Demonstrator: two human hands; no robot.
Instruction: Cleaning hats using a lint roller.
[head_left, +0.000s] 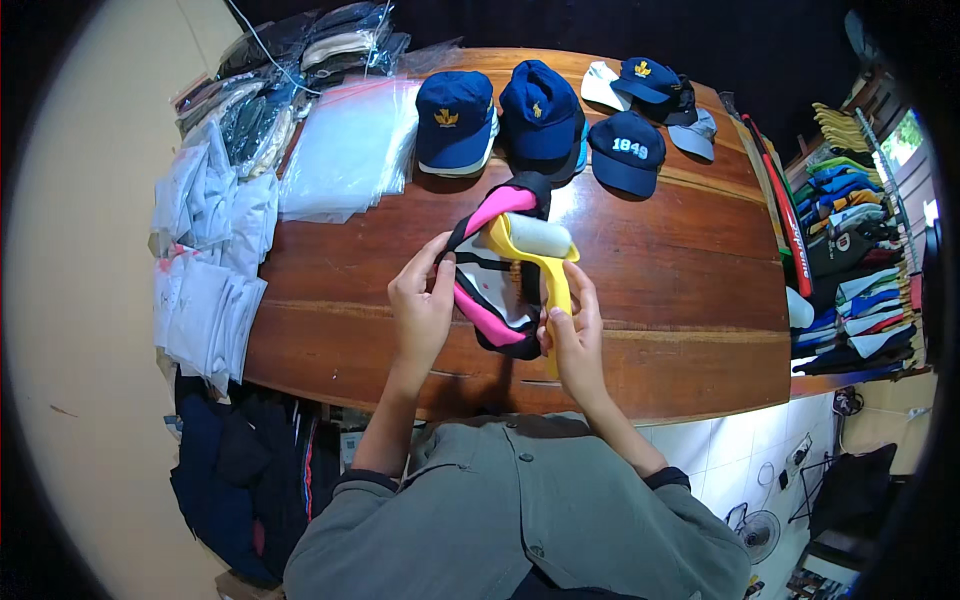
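A black, pink and white cap (491, 322) is held above the wooden table, its inside showing. My left hand (425, 289) grips the cap's left edge, thumb over the rim. In my right hand (576, 322) is a yellow-handled lint roller (556, 289) with a white roll, which lies over the cap's upper right part. The fingers of my right hand are also at the cap's lower right edge; how they hold it is partly hidden by the handle.
Navy caps (453, 124) stand along the back of the wooden table (675, 285), near clear plastic bags (345, 150). White packets (214, 300) and bagged caps (262, 112) are piled at the left. Clothes on hangers (855, 247) hang at the right; a fan (757, 536) stands below.
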